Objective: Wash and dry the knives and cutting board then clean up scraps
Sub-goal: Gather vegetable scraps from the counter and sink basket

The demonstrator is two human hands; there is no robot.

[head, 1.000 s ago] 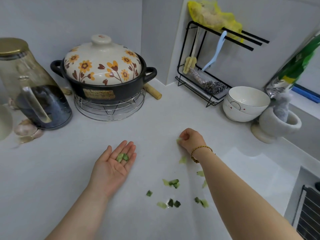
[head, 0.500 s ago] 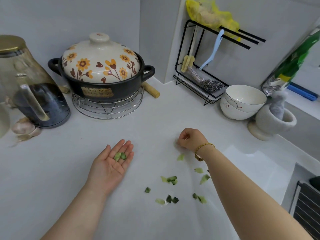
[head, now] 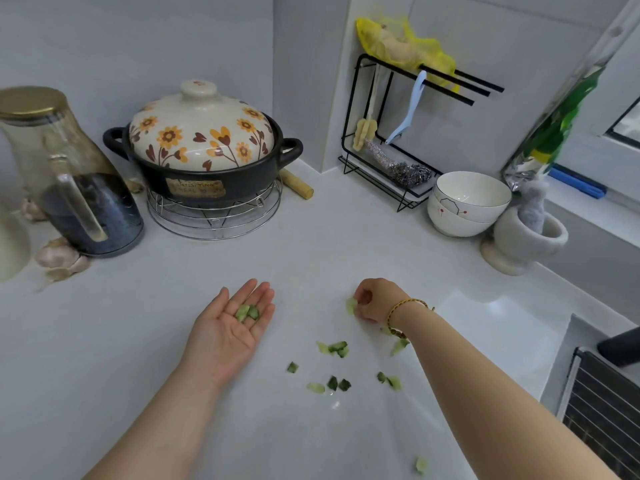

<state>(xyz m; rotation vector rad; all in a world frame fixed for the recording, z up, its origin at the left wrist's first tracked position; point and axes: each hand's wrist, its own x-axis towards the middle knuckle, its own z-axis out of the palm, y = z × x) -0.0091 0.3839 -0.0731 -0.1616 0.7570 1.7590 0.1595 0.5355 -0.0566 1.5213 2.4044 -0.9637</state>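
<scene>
Several green cucumber scraps (head: 333, 348) lie scattered on the white counter (head: 145, 334) between my forearms. My left hand (head: 231, 327) lies palm up on the counter, fingers straight, with two green scraps (head: 247, 312) resting on the palm. My right hand (head: 378, 300), with a gold bracelet at the wrist, has its fingers curled and pinches a pale green scrap (head: 351, 305) just above the counter. One more scrap (head: 421, 465) lies near the bottom edge. No knife or cutting board is in view.
A flowered clay pot (head: 204, 147) on a wire trivet stands at the back, a glass kettle (head: 69, 174) and garlic (head: 57, 252) to its left. A black rack (head: 398, 133), stacked bowls (head: 467, 202) and a stone mortar (head: 523, 240) stand at the right. A sink rack (head: 602, 407) is at lower right.
My right hand has drawn slightly back from the counter with a pale scrap now pinched in its fingertips. My left hand stays palm up with its two scraps.
</scene>
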